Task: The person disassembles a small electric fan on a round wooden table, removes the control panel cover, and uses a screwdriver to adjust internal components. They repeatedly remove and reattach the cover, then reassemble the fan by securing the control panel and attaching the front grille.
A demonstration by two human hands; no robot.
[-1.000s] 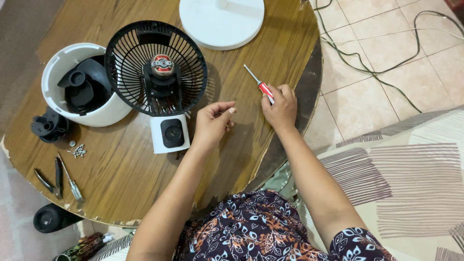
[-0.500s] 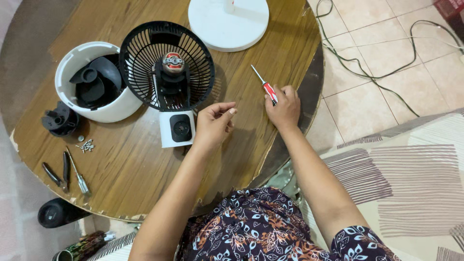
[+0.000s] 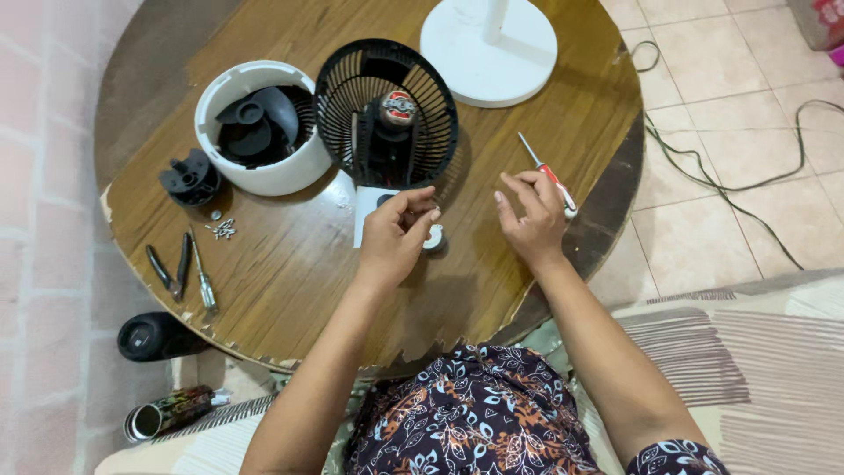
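The head view is looking down on a round wooden tabletop (image 3: 290, 281) where a person is sitting with both bare hands out over a taken-apart fan. The left hand (image 3: 396, 236) is resting over the white fan base block (image 3: 367, 211), its fingers (image 3: 420, 204) curling inward with the tips drawn together near a small round grey part (image 3: 434, 240) lying just beside the thumb; whether they are pinching anything is too small to tell. The right hand (image 3: 531, 214) is hovering close beside it, fingers partly bent and spread, and a red-handled screwdriver (image 3: 547, 174) is lying against its far side with the metal shaft pointing away from the person; the hand is touching the handle rather than clearly clasping it. Just beyond the left hand the black fan grille (image 3: 387, 113) is standing on the base block, with the motor hub showing in its middle. To its left a white round housing (image 3: 253, 123) is holding black blades, and a black plastic piece (image 3: 189, 176) is sitting beside that. A small heap of screws (image 3: 222, 229) is lying nearer the table edge, with pliers (image 3: 171, 268) and another small screwdriver (image 3: 203, 283) near them. A white round stand base (image 3: 488, 48) is sitting at the far edge, and a cable (image 3: 738, 167) is trailing over the tiled floor.
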